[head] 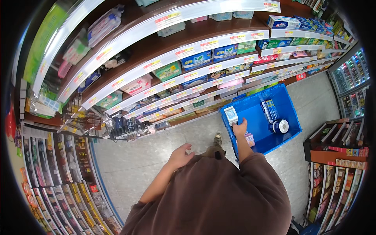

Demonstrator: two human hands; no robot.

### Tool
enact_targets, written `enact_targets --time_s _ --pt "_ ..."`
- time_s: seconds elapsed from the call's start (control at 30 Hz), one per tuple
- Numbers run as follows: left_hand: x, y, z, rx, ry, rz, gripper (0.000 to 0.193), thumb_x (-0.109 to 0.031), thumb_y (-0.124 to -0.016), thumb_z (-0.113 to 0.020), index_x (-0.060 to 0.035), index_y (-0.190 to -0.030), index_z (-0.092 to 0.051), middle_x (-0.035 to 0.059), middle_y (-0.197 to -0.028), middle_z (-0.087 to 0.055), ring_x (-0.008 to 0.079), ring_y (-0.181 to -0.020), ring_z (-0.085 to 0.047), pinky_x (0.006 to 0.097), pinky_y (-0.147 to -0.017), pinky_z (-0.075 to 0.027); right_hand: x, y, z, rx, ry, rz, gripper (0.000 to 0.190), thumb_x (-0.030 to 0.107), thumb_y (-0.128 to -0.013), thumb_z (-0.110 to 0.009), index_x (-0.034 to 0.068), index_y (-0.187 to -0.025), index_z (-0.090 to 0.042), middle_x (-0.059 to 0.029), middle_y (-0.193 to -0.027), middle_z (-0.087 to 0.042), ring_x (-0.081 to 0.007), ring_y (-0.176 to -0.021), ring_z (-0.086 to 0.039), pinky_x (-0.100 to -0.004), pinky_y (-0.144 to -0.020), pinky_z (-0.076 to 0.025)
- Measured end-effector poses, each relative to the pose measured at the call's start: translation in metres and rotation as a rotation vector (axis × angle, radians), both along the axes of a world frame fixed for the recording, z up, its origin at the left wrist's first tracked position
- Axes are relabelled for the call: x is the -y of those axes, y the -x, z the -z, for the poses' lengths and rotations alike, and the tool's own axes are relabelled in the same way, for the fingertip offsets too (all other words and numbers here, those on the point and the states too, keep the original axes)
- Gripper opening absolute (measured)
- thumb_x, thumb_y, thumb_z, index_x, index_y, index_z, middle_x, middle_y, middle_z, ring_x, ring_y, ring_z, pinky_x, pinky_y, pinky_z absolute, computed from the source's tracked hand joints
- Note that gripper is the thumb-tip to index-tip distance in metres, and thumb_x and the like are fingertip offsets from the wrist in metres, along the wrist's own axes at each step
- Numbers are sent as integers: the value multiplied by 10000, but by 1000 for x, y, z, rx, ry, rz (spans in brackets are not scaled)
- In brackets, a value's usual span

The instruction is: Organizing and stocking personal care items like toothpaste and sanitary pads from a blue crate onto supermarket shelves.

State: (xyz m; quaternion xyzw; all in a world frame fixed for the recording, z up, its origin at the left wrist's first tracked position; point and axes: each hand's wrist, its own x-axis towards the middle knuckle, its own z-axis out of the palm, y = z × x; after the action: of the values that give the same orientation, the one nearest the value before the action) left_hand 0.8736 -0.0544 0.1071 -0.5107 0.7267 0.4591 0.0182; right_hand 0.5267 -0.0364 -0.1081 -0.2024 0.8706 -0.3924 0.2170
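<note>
My right hand (pixel 240 128) reaches into a blue plastic crate (pixel 252 107). Its fingers are beside a white and light-blue soft pack (pixel 231 115) at the crate's left side; whether they touch or grip it cannot be told. A pink pack (pixel 249 139) lies below that hand, partly hidden by the forearm. Toothpaste boxes (pixel 270 111) lie farther right in the crate, with a white-lidded round container (pixel 283 126) and a dark blue item against it. My left hand (pixel 181 155) is over the floor in front of my body, fingers loosely bent, holding nothing.
Shelves with price strips (pixel 185 53) run along the front, bearing sanitary pads and toothpaste boxes (pixel 283 22). A glass-door drinks cooler (pixel 351 76) stands at the right. Racks of packaged goods (pixel 332 185) stand lower right and lower left. My shoe (pixel 217 139) is on the tiled floor (pixel 132 164).
</note>
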Motion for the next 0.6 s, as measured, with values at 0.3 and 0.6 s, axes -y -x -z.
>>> enact_targets --time_s 0.3,0.6 --pt "-72 -118 59 -74 -69 -98 505 -363 -875 -684 -52 -1261 -586 134 -1123 -700 263 -852 -718 378 -783 -557 -66 -119 -53 -500 268 -99 340 29 -725 -664 29 -1059 -598 -160 -923 -565 -335 -879 -583 -437 -770 -464" --pt "-120 -131 87 -108 -170 194 583 -431 -872 -644 -32 -1289 -560 161 -1176 -688 320 -1061 -668 416 -897 -527 -154 -216 -107 -192 -19 -1021 152 137 -793 -688 70 -929 -674 -110 -865 -692 -315 -815 -684 -413 -729 -547"
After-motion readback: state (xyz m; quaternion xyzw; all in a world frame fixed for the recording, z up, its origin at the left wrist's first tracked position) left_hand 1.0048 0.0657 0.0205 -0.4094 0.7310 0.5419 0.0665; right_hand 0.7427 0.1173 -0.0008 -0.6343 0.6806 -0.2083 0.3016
